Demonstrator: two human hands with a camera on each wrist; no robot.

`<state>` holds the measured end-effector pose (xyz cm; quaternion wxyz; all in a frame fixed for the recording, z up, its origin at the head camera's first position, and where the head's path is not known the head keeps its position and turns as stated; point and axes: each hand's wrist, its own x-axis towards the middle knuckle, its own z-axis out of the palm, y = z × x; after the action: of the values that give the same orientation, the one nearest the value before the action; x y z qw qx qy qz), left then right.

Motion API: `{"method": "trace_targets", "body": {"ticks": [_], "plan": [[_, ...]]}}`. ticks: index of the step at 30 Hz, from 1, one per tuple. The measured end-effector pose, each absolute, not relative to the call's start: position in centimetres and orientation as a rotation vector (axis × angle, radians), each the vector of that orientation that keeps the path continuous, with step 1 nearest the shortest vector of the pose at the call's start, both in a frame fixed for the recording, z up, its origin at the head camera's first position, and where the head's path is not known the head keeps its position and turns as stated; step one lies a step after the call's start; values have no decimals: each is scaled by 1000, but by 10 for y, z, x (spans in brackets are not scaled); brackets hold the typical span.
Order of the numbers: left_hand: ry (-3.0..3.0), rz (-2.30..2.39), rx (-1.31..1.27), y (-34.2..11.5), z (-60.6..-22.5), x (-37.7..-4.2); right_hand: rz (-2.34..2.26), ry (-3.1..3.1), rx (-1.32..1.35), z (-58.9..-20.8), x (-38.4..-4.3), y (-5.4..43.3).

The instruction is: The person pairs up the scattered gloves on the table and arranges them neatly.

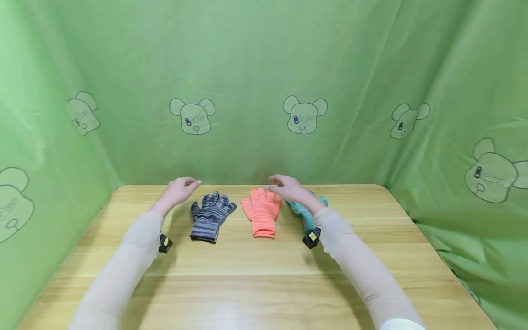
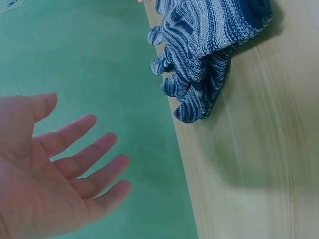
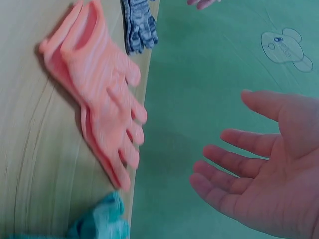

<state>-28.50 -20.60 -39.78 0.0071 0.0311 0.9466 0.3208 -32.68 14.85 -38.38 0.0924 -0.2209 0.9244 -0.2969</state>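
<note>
My left hand (image 1: 179, 189) hovers near the table's far left edge, beside a dark blue and white striped knit glove (image 1: 210, 215). In the left wrist view its fingers are spread and hold nothing. My right hand (image 1: 287, 187) is above the far edge, near an orange knit glove (image 1: 263, 213); the right wrist view shows its palm holding nothing, fingers slightly bent. Under the right wrist lies a teal glove (image 1: 304, 214), partly hidden by the arm. The striped and orange gloves lie with fingers pointing away and cuffs toward me. In the right wrist view the orange glove (image 3: 102, 94) appears doubled, layers stacked.
The gloves lie in a row on a wooden table (image 1: 231, 293). A green curtain (image 1: 247, 55) with printed bear heads rises behind the table's far edge and along both sides. A small black device (image 1: 312, 238) is strapped at the right wrist, another (image 1: 165, 244) at the left.
</note>
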Motion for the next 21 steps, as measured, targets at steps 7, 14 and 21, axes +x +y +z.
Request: {"method": "trace_targets", "body": {"ticks": [7, 14, 21], "plan": [[3014, 993, 152, -208, -398, -278, -892, 2803, -609, -379, -323, 178], [3150, 799, 207, -212, -401, -274, -934, 2883, -583, -382, -318, 204], [3224, 497, 172, -210, -403, -268, -749, 3067, -580, -386, -315, 228]]}}
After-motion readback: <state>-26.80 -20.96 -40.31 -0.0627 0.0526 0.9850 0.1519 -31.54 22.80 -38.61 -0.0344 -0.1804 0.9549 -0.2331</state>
